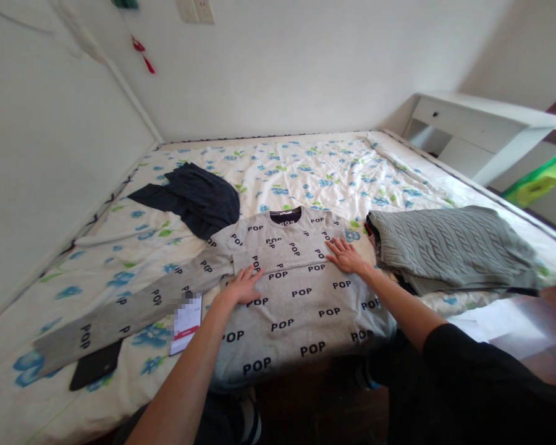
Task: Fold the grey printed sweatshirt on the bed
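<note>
A grey sweatshirt printed with black "POP" lettering lies on the bed, its neckline toward the far side and its hem hanging at the near edge. One sleeve stretches out to the left; the other lies folded across the chest. My left hand rests flat on the left end of the folded sleeve, fingers spread. On the right part of the chest, my right hand lies flat with its fingers apart. Neither hand grips the cloth.
Dark navy clothing lies behind the left sleeve. A folded grey cable-knit sweater sits at right. A black phone-like object and a white-and-red card or booklet lie at left. A white cabinet stands beyond the bed.
</note>
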{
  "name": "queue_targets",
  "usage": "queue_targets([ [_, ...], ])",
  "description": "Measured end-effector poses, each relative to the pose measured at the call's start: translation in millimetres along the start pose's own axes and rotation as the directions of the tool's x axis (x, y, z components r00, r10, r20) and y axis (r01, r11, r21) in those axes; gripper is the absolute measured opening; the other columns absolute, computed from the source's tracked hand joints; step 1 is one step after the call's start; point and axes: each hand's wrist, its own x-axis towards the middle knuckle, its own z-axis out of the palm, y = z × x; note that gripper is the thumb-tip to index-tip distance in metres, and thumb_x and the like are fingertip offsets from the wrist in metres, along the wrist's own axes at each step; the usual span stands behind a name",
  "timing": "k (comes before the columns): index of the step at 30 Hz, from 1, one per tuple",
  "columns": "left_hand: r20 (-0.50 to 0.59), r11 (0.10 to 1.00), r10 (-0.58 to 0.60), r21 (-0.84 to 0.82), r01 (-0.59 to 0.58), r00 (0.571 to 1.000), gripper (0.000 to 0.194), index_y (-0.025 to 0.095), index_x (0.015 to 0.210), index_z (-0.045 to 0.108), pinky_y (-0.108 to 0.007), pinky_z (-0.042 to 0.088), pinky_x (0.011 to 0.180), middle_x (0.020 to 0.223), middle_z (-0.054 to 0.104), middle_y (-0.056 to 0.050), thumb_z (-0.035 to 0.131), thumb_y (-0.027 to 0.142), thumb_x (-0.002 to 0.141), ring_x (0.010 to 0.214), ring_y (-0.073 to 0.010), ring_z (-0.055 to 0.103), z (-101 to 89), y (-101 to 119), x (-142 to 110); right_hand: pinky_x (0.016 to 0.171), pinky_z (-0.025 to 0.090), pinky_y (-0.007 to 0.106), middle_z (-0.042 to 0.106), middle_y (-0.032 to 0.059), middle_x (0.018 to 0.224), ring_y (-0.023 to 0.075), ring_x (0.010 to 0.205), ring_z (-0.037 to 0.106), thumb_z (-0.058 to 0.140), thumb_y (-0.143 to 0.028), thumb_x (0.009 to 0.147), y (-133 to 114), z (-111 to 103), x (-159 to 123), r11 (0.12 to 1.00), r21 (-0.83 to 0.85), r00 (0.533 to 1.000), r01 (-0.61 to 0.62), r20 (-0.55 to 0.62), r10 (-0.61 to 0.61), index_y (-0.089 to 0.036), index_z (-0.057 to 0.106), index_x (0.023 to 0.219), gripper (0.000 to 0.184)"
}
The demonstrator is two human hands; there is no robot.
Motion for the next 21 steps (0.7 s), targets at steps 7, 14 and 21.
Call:
queue_targets([
  [7,-0.157,0.968,0.033,-0.239,-0.071,0.987,0.071,0.023,0.156,0.08,-0.048,0.045,0.137,0.178,0.063,-0.018,0.077,0.031,0.086,0.167,-0.0402,0.058,-20.5,1,-14,0.144,0.022,0.077,0.009,0.0113,0.202,0.0485,0.185,0.012,0.036,-0.068,0.122,12,-1,-6,0.992,-0.007,0.99,-0.124,0.066,0.124,-0.033,0.02,0.195,0.083],
  [14,-0.467,0.359,-0.758,-0.881,-0.307,0.454,0.046,0.024,0.132,0.077,-0.039,0.066,0.099,0.117,0.082,-0.009,0.067,0.032,0.088,0.105,-0.025,0.079,-62.8,-78,-74,0.142,0.029,0.077,0.033,0.0204,0.195,0.0509,0.183,0.02,0.065,-0.056,0.113,-21,-6,-11,1.0,-0.024,0.997,0.017,-0.078,-0.019,-0.026,0.047,0.186,0.081],
  [21,0.199,-0.266,-0.841,-0.962,-0.066,0.503,0.044,0.03,0.139,0.06,-0.043,0.068,0.076,0.109,0.071,-0.009,0.052,0.034,0.096,0.101,-0.0299,0.077,6.0,-149,-156,0.146,0.031,0.065,0.049,0.0199,0.187,0.0399,0.179,0.037,0.067,-0.046,0.113,-81,-32,-48,0.967,0.082,0.965,0.243,-0.124,-0.232,-0.024,0.059,0.178,0.069],
])
